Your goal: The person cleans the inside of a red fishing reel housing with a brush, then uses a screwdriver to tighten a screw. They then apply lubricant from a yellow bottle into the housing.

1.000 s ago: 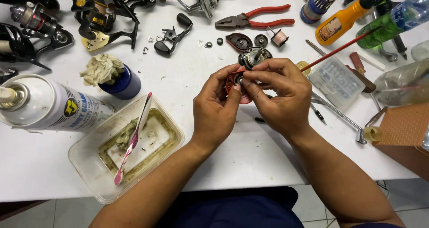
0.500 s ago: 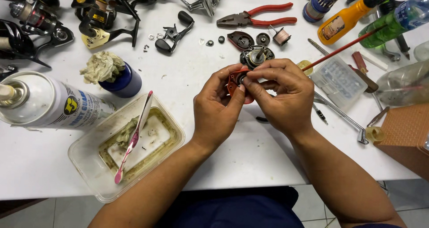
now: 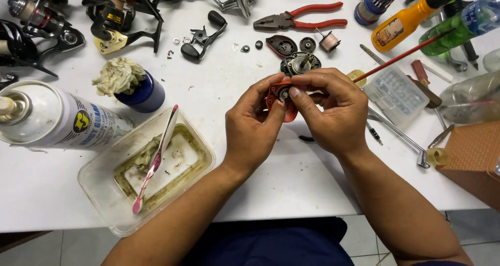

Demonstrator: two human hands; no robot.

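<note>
1. The left hand (image 3: 255, 128) and right hand (image 3: 333, 112) meet above the white worktop (image 3: 291, 188), sharing one small red reel part (image 3: 278, 102); lifting it off the surface lets both thumbs reach its face.
2. The left hand's fingers are clamped on the part's left edge, seemingly to steady it. The right hand's fingers are pinched together on the metal piece at its centre, which suits fine work.
3. At 9 o'clock from the hands lies a clear plastic tub (image 3: 151, 172) with greasy residue; a pink toothbrush (image 3: 155, 159) leans across its rim, bristles inside, so the mess stays contained.
4. Further left a white spray can (image 3: 62, 120) lies on its side, and a blue jar (image 3: 143, 95) stuffed with a rag (image 3: 119, 74) stands just beyond the tub.
5. At 12 o'clock, just beyond the fingertips, sit a dark reel body (image 3: 299, 64) and small loose parts, laid within reach.
6. Farther off, red-handled pliers (image 3: 302, 17) lie at 12 o'clock and an orange bottle (image 3: 403, 18) at 1 o'clock.
</note>
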